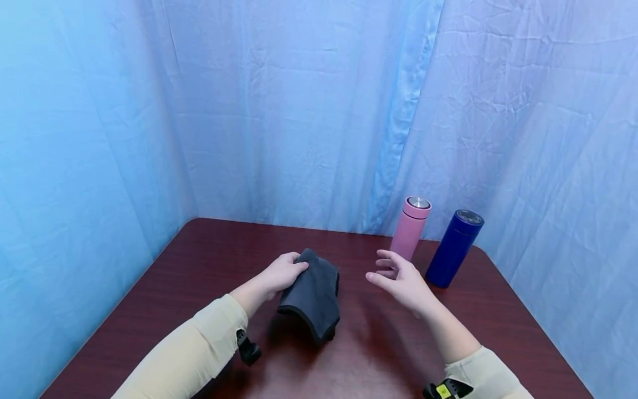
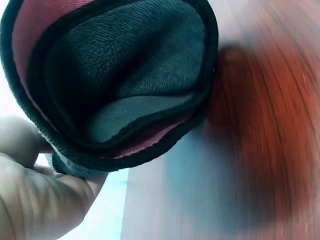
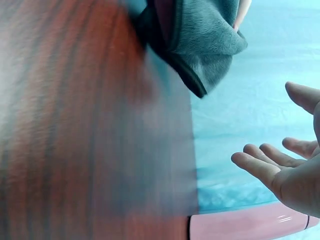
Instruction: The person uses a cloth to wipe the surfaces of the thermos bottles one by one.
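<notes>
A dark grey cloth with black edging hangs folded over the middle of the table, pinched at its upper left by my left hand. In the left wrist view the folded cloth curls into a loop, and a dull pink layer shows inside its black border. My right hand is held apart from the cloth, in front of the pink bottle, fingers spread and loosely bent with nothing in them. In the right wrist view the fingers of the right hand point toward the cloth.
A dark blue bottle with a silver-topped lid stands right of the pink one, near the table's back right corner. The dark red-brown wooden table has light blue curtains behind it and at both sides.
</notes>
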Available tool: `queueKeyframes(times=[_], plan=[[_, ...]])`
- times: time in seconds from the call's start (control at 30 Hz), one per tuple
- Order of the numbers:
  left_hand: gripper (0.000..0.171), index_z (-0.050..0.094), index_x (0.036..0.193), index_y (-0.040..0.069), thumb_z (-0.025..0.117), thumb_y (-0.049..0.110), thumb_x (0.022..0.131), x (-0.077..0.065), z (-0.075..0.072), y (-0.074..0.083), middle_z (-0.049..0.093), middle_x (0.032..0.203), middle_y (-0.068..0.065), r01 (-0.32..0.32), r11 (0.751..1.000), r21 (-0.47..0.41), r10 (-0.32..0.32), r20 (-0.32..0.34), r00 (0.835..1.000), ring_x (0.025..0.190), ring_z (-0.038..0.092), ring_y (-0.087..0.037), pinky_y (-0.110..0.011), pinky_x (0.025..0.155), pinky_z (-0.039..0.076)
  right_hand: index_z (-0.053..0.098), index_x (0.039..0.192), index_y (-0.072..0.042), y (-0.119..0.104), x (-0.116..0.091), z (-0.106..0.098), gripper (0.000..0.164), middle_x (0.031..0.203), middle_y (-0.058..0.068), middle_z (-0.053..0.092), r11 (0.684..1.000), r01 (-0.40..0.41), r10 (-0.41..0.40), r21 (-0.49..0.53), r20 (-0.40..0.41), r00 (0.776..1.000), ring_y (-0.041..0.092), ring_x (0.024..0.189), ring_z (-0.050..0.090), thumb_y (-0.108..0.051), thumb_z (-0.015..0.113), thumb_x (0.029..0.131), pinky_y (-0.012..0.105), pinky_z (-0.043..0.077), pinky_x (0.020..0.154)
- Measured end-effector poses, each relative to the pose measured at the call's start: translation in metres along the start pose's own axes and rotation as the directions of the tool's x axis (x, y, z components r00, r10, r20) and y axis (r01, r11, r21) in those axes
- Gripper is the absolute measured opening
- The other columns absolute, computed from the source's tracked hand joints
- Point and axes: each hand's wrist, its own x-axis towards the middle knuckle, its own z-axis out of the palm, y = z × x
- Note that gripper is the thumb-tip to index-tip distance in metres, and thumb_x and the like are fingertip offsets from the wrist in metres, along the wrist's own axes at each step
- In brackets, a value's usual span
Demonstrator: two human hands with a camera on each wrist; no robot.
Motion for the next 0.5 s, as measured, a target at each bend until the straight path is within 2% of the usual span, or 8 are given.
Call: queueKeyframes(times=[0.23, 0.33, 0.43, 0.5], plan=[[0.042, 0.049, 0.141, -0.003, 0.053, 0.021, 0.107, 0.004, -0.015, -0.022, 0.054, 0.141, -0.021, -0.002, 0.983, 0.183, 0.005, -0.019, 1.0, 0.125, 0.055, -0.034, -0.051, 0.099, 0.047, 0.045, 0.152, -0.014, 0.012, -0.003, 0.008, 0.076, 0.143, 0.016, 0.055, 0.997, -0.067, 0.069, -0.037, 0.042, 0.997, 0.036, 0.127, 0.058, -0.039, 0.08, 0.089, 0.048, 0.054, 0.094], [0.047, 0.044, 0.146, -0.004, 0.054, 0.02, 0.106, 0.003, -0.019, -0.028, 0.051, 0.144, -0.022, -0.005, 0.974, 0.226, 0.009, -0.015, 1.0, 0.129, 0.052, -0.036, -0.051, 0.101, 0.046, 0.044, 0.153, -0.014, 0.015, -0.004, 0.011, 0.077, 0.144, 0.015, 0.054, 0.995, -0.08, 0.085, -0.066, 0.071, 0.994, 0.035, 0.127, 0.057, -0.04, 0.08, 0.089, 0.049, 0.054, 0.095], [0.052, 0.04, 0.149, -0.004, 0.056, 0.02, 0.105, 0.001, -0.025, -0.027, 0.052, 0.143, -0.024, -0.014, 0.964, 0.264, 0.022, -0.027, 0.999, 0.129, 0.053, -0.037, -0.052, 0.101, 0.046, 0.044, 0.153, -0.014, 0.015, -0.004, 0.011, 0.078, 0.143, 0.015, 0.055, 0.994, -0.077, 0.083, -0.079, 0.075, 0.994, 0.034, 0.127, 0.058, -0.041, 0.08, 0.089, 0.048, 0.054, 0.095], [0.058, 0.037, 0.151, -0.003, 0.059, 0.023, 0.104, -0.001, -0.03, -0.023, 0.053, 0.142, -0.024, -0.038, 0.949, 0.312, 0.053, -0.038, 0.998, 0.129, 0.053, -0.037, -0.052, 0.101, 0.046, 0.043, 0.153, -0.013, 0.013, -0.004, 0.007, 0.078, 0.144, 0.016, 0.054, 0.997, -0.056, 0.061, -0.061, 0.082, 0.995, 0.035, 0.128, 0.057, -0.039, 0.08, 0.09, 0.048, 0.053, 0.096]])
